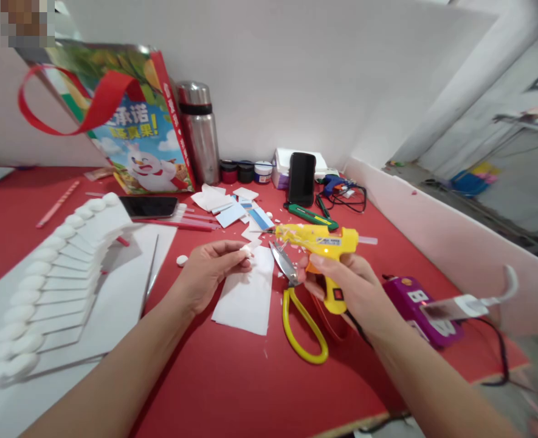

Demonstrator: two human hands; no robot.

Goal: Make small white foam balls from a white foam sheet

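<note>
My left hand (207,267) pinches a small white piece (247,250) between thumb and fingertips, above a white paper sheet (245,307). Its exact shape is partly covered by the fingers. My right hand (357,283) is wrapped round a yellow hot glue gun (305,236), whose nozzle points left towards that piece. Thin glue strings hang near the nozzle, and a clear glue stick (368,241) juts from the back. Below the gun lie scissors with yellow handles (289,322). One white disc (182,260) rests beside my left hand.
A curved white stepped model (70,274) edged with white discs stands at left. Behind are a phone (148,207), paper scraps (230,214), a green cutter (312,216), a steel flask (205,143), a gift bag (154,143) and a propped phone (302,178). A purple power strip (414,304) sits right.
</note>
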